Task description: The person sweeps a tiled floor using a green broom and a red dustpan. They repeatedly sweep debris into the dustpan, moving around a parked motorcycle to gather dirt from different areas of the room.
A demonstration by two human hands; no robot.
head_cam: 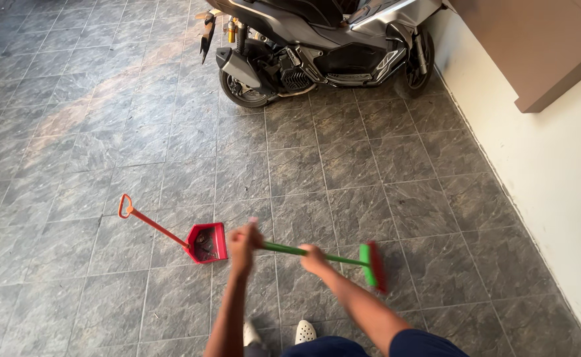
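A red plastic long-handled dustpan (206, 243) lies on the grey stone-tile floor (105, 145), mouth toward the person. Just right of it, the left hand (243, 241) and right hand (313, 256) both grip the green pole of a broom with a green-and-red brush head (373, 266), low on the tiles. Sweeping looks underway; the next stroke likely needs drawing the head leftward to the pan, well clear of the 1 grey scooter (323, 46) parked by the cream wall (555, 172).

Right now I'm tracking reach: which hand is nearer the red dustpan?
Left. The left hand grips the broom handle just beside the red dustpan; the right hand holds it farther away, toward the brush head.
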